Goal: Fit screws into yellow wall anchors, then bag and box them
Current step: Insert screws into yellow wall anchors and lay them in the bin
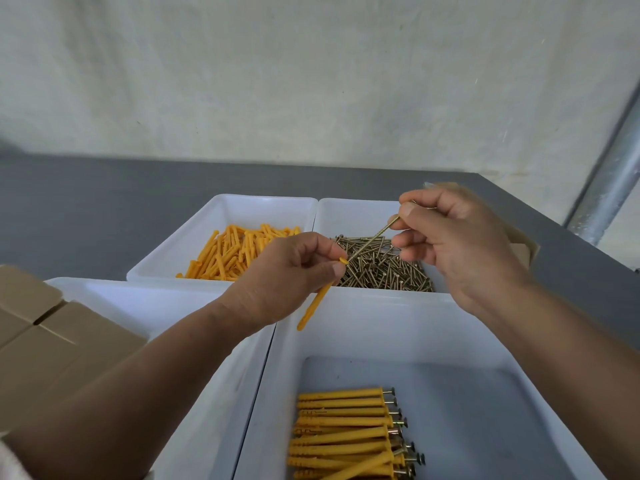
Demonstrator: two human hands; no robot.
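While my left hand pinches one long yellow plastic wall anchor above the white plastic trays, my right hand pinches one slender brass-coloured metal screw, tip at the anchor's collar.

The right hand is hiding most of a box; the bottom edge is cropping the filled anchors.
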